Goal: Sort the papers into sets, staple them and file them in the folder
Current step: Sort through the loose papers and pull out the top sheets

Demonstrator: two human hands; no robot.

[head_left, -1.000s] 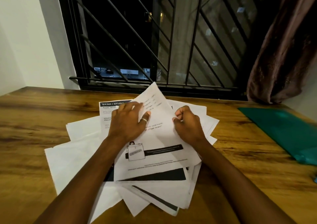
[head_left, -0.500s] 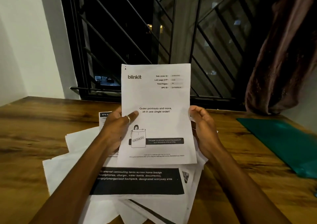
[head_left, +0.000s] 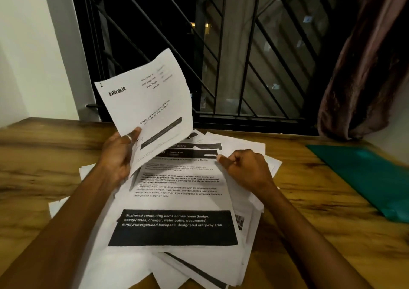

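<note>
Left hand (head_left: 118,156) grips blinkit sheet (head_left: 146,103) lifted off paper pile (head_left: 177,200); right hand (head_left: 243,169) pinches top page's corner.

Both forearms are bare from the lower edge of the view up to the wrists, with no sleeve, cuff, watch or bracelet showing on either. The left hand (head_left: 118,153) wears one plain, silver-coloured metal ring band (head_left: 129,137), smooth and without a stone, on one finger, beside the thumb. The right hand (head_left: 245,167) wears nothing at all: no ring, no glove. The short fingernails carry no visible polish.
</note>
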